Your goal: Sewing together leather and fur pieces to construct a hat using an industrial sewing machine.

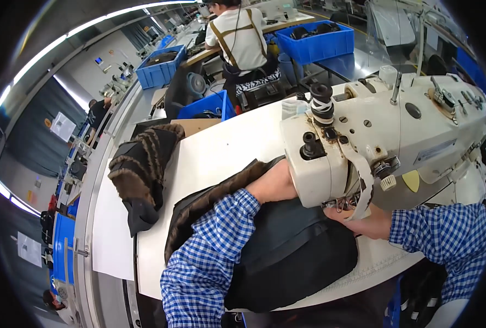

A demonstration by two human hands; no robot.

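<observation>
A black fabric piece with a brown fur strip [199, 210] along its left side lies on the white sewing table [221, 147]. Its broad black panel [303, 257] spreads toward me, below the head of a white sewing machine [319, 175]. My left hand [275, 183] rests on the fabric left of the machine head, which hides its fingers. My right hand [366, 221] is at the right of the needle area, its fingers closed at the fabric's edge; a pale strap on the machine partly covers them. Both forearms are in blue checked sleeves.
Another black piece with brown fur bands [144, 169] lies folded at the table's left. Blue bins [316, 46] with dark pieces stand beyond. A person [240, 38] sits ahead with their back to me. A ruler scale [374, 268] runs along the near table edge.
</observation>
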